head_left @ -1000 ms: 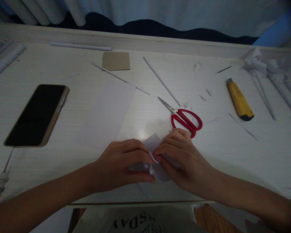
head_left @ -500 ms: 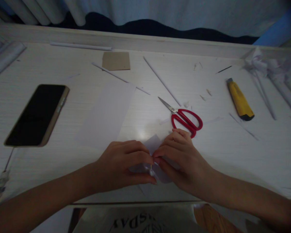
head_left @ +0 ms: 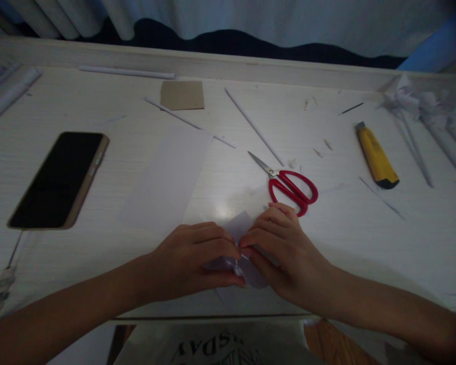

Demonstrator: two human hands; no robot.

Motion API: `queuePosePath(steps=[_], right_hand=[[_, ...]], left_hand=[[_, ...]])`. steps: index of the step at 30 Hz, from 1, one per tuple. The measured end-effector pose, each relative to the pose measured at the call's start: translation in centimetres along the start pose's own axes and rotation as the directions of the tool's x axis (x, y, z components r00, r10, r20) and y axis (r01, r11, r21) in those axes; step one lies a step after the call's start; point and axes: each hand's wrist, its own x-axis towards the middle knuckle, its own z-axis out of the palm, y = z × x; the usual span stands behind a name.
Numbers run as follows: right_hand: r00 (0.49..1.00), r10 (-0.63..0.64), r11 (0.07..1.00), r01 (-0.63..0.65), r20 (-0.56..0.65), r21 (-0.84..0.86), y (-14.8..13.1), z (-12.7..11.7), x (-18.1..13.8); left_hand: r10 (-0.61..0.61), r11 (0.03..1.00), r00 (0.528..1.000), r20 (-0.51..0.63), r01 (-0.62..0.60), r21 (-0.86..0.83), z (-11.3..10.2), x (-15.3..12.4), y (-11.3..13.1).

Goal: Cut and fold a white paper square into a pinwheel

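Observation:
Near the table's front edge, my left hand (head_left: 192, 258) and my right hand (head_left: 283, 248) meet fingertip to fingertip over a small folded piece of white paper (head_left: 238, 225). Both hands have their fingers curled and pinched on the paper; a thin stick end shows between the thumbs. Most of the paper is hidden under my fingers. Red-handled scissors (head_left: 289, 185) lie just beyond my right hand, blades closed and pointing up-left. A larger white paper sheet (head_left: 167, 177) lies flat beyond my left hand.
A dark phone (head_left: 59, 180) lies at the left. A yellow utility knife (head_left: 376, 157) rests at the right. A cardboard square (head_left: 182, 95) and several thin rolled paper sticks (head_left: 253, 125) lie at the back. Crumpled paper and rolls (head_left: 425, 116) pile up at the far right.
Almost nothing differs. My right hand's fingers have shifted very slightly on the paper; both hands stay in the same place.

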Motion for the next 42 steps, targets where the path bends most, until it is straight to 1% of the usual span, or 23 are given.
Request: queuePosePath(steps=[8, 12, 18, 22, 26, 34, 38, 42], right_hand=[[1.0, -0.013, 1.0, 0.013, -0.022, -0.002, -0.1, 0.2, -0.3], [0.999, -0.016, 1.0, 0.015, -0.039, -0.017, -0.1, 0.4, -0.3], [0.996, -0.068, 0.996, 0.065, -0.05, -0.062, 0.1, 0.5, -0.5], [0.995, -0.081, 0.994, 0.076, -0.057, -0.073, 0.2, 0.8, -0.7], [0.992, -0.089, 0.992, 0.081, -0.088, -0.095, 0.3, 1.0, -0.8], [0.984, -0.143, 0.98, 0.125, -0.11, -0.156, 0.4, 1.3, -1.1], [0.981, -0.147, 0.975, 0.121, -0.13, -0.187, 0.5, 1.6, -1.3], [0.963, -0.176, 0.969, 0.133, -0.204, -0.208, 0.6, 2.2, -1.3]], left_hand=[[0.039, 0.999, 0.999, -0.005, -0.039, -0.01, 0.1, -0.2, 0.0], [0.045, 0.999, 0.999, 0.023, -0.045, -0.002, 0.1, -0.2, -0.1], [0.074, 0.996, 0.997, 0.011, -0.074, 0.048, 0.2, -0.4, 0.0], [0.103, 0.993, 0.994, 0.026, -0.104, 0.051, 0.3, -0.4, 0.0], [0.123, 0.989, 0.992, 0.008, -0.124, 0.077, 0.2, -0.2, 0.1], [0.1, 0.992, 0.993, 0.063, -0.104, 0.073, 0.3, -0.2, 0.1], [0.096, 0.991, 0.994, 0.054, -0.101, 0.093, 0.4, -0.3, 0.0], [0.1, 0.989, 0.994, 0.053, -0.106, 0.106, 0.4, -0.3, 0.1]])
